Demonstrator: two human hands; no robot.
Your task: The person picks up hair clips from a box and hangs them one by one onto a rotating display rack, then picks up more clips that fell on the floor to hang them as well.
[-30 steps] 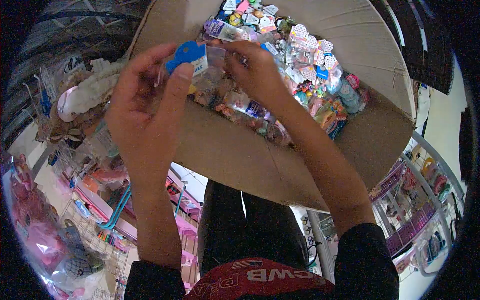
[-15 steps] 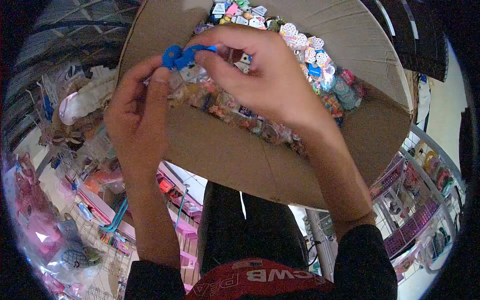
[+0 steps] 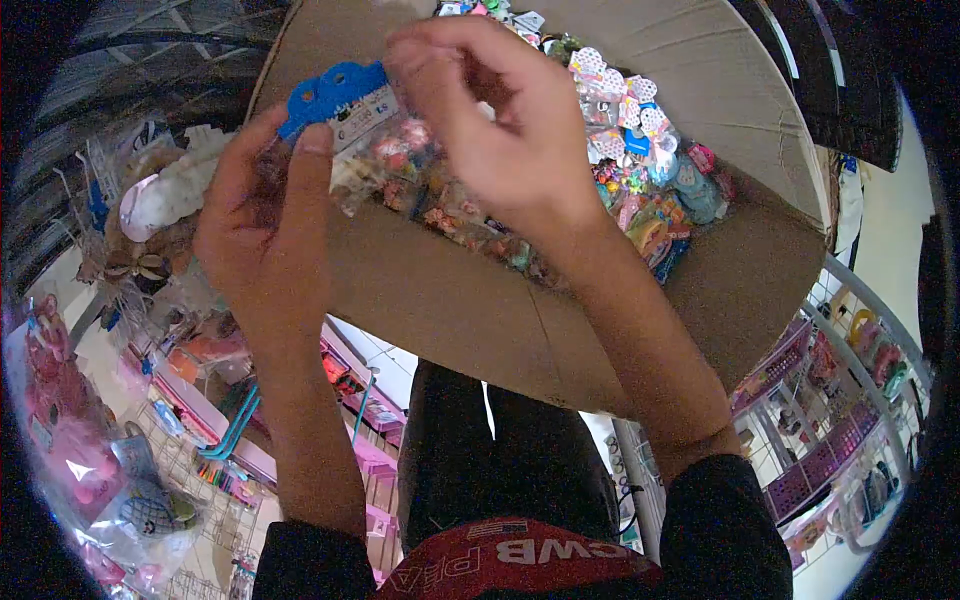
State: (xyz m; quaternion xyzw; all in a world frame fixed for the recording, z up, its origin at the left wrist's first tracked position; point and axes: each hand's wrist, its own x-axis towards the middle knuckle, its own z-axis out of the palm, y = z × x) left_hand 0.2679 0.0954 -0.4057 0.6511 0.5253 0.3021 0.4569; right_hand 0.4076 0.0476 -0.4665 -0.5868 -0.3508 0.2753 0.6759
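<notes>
A blue header card [image 3: 335, 85] with a hole and a white label is pinched between the thumb and fingers of my left hand [image 3: 270, 215], above the left part of the cardboard box. A clear packet seems to hang below the card. My right hand [image 3: 510, 120] is just right of the card, its fingers curled and blurred near the card's right end; whether they touch it or hold anything is unclear. Beneath both hands, small packaged items [image 3: 480, 225] and white dotted cards [image 3: 640, 105] lie in the box.
The large cardboard box [image 3: 450, 290] spans the upper middle. Plastic-wrapped goods [image 3: 160, 200] hang at the left. Pink shelving [image 3: 375, 460] stands below the box, and a wire rack with purple baskets [image 3: 815, 450] is at the right.
The blue card is now more fully visible, with its white label facing up. My right hand has shifted slightly up, and its fingers no longer cover the card. My left hand still grips it.
</notes>
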